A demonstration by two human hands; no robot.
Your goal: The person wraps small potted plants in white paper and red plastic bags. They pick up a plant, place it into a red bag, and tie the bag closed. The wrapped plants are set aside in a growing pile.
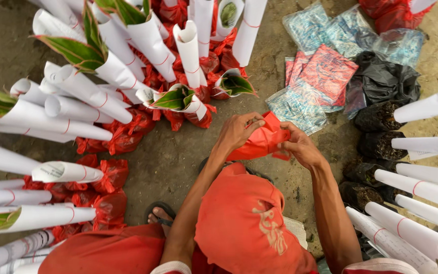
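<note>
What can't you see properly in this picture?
- Head view: whether the red plastic bag holds anything; the left hand and right hand and its own folds hide that.
- The plants on the right: white paper wraps cover them, and the edge cuts them off.
- The person's foot in a sandal: partly hidden behind the left arm.

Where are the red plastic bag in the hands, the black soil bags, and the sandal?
red plastic bag (259, 142), head view, middle of crumpled sheet.
black soil bags (381, 119), head view, nearest bag's open top.
sandal (159, 207), head view, front rim.
</note>
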